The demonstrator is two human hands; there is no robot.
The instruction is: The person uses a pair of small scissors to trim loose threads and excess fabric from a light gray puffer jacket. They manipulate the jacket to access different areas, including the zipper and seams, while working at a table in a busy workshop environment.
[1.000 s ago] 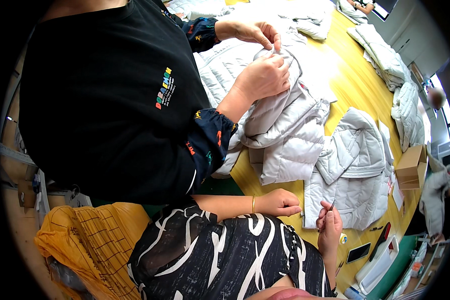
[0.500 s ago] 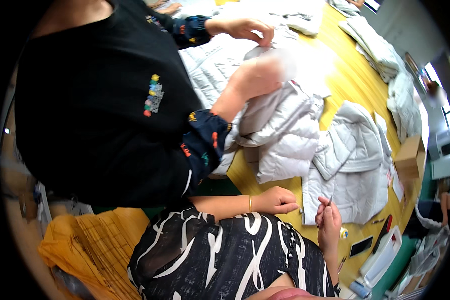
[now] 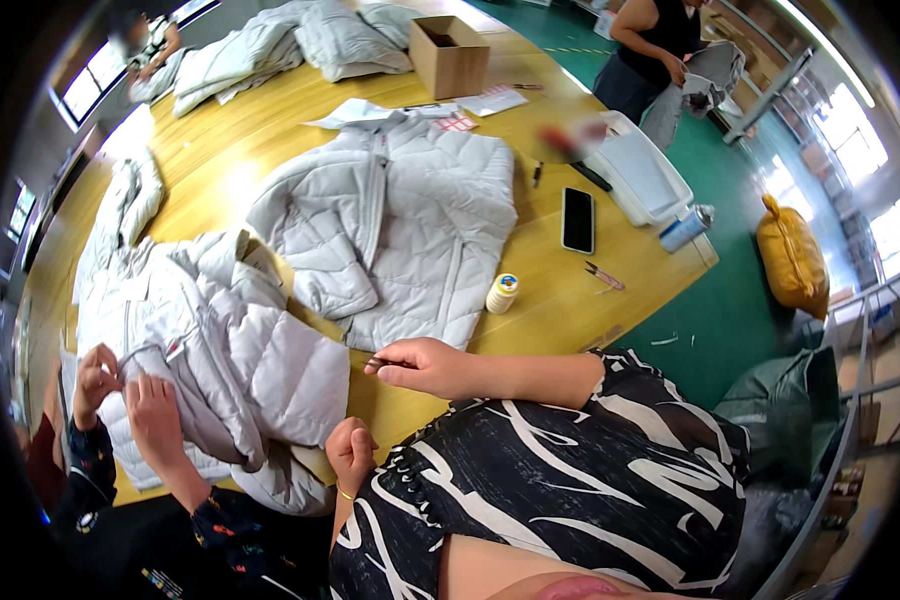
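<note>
My right hand (image 3: 420, 366) is closed on a small dark pointed tool (image 3: 390, 363), its exact kind hard to make out, at the table's near edge. Below it, my left hand (image 3: 351, 452) is curled into a loose fist near my body, a gold bangle on the wrist; nothing shows in its fingers. Just beyond my right hand lies a light grey quilted jacket (image 3: 440, 210), spread on the table with its sleeve folded over. To the left, a co-worker's two hands (image 3: 154, 415) pinch the cloth of another pale grey padded jacket (image 3: 290, 375).
A cream thread spool (image 3: 502, 294), a phone (image 3: 577, 221), small snips (image 3: 604, 278) and a white tray (image 3: 640, 175) lie right of the jacket. Further back are a cardboard box (image 3: 450, 62) and piled jackets (image 3: 340, 40). Another person (image 3: 655, 55) stands beyond the table.
The view has swung to the right, bringing the tray, box and floor further in. My right hand still holds the tool; my left stays curled. The co-worker keeps handling the padded jacket.
</note>
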